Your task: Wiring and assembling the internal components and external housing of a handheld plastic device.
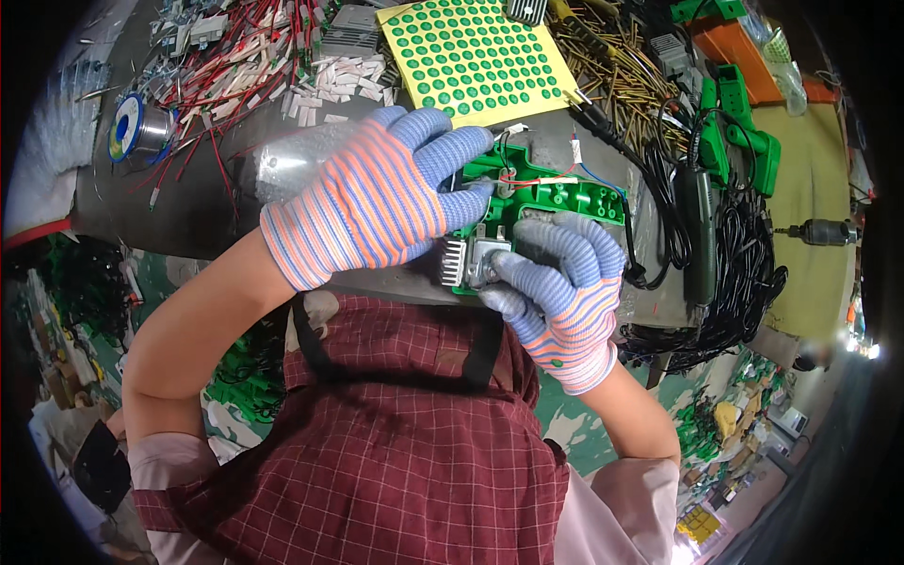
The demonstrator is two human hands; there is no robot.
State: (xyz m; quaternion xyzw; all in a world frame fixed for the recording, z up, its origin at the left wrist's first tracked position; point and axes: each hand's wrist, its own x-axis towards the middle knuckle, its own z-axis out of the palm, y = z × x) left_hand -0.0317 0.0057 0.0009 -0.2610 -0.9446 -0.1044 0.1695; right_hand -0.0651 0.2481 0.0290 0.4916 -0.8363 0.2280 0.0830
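1. Two gloved hands are working at the open green plastic housing (565, 198), which is lying near the close edge of the dark workbench (226, 202).
2. The right hand (570, 292) is pinching narrowly, thumb and forefinger closing on a silver-grey metal component (487, 259) at the housing's near left part. Whether that component is resting in the housing or hanging just over it, I cannot tell.
3. The left hand (400, 188) is reaching over the housing's left end, its fingers extending with small gaps; whether the tips are gripping anything, I cannot tell.
4. A finned heat sink (453, 262) is standing at the component's left side. Risk: uneven pressure from the pinch could be tilting both parts out of square.
5. A red wire (532, 181) and a blue wire (593, 176) are running across the housing's far and right portions. Risk: loose routing could be leaving them exposed to trapping under a part or at the rim.
6. Knitted gloves are covering the fingertips; reduced feel could be causing a slip, with the component dropping off the bench edge.
7. Brass-coloured screws (621, 80) are lying loose beyond the housing, and a black cord (659, 202) is looping to its right. Risk: a stray screw could be falling inside, or the cord snagging a sleeve or the housing.
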